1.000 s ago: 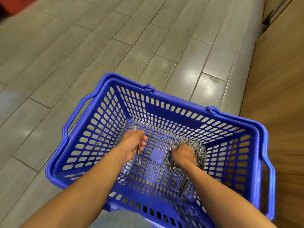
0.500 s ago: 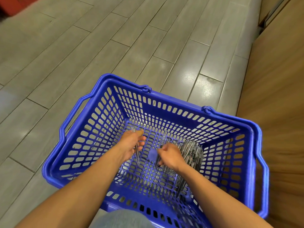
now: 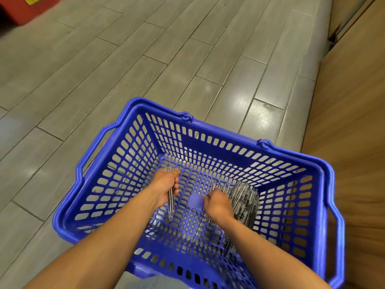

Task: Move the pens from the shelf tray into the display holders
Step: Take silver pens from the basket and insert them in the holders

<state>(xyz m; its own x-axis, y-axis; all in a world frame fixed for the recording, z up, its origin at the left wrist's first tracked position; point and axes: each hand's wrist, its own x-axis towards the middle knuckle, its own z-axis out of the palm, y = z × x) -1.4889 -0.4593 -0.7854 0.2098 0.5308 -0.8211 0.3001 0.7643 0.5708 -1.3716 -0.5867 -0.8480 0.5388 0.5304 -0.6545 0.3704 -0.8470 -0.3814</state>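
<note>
far left, a red block [image 3: 27, 9] sits on the grey tiled floor [image 3: 125, 59], well away from the work. a blue basket [image 3: 133, 113] stands on the floor below the camera, with a folded handle [image 3: 89, 155] on each side.

inside it, the left hand [image 3: 164, 189] has its fingers curled round a few pens [image 3: 170, 197], holding them at mid-length so both ends stick out. to its right the right hand [image 3: 217, 203] is blurred; its fingers look bent down into the pile [image 3: 243, 197] of pens heaped against the basket's right side, but i cannot tell whether they pinch any yet.

the pens look thin, stiff, light and smooth, so a loose bundle could likely slip or fan out; taking them near the middle with the fingers wrapped round seems the safest hold. tips may catch in the basket's slotted bottom, so lifting rather than dragging seems wise.

the basket walls hem in both wrists. far right stands a wooden cabinet [image 3: 354, 142], just beside the basket. no display holders are in view.
</note>
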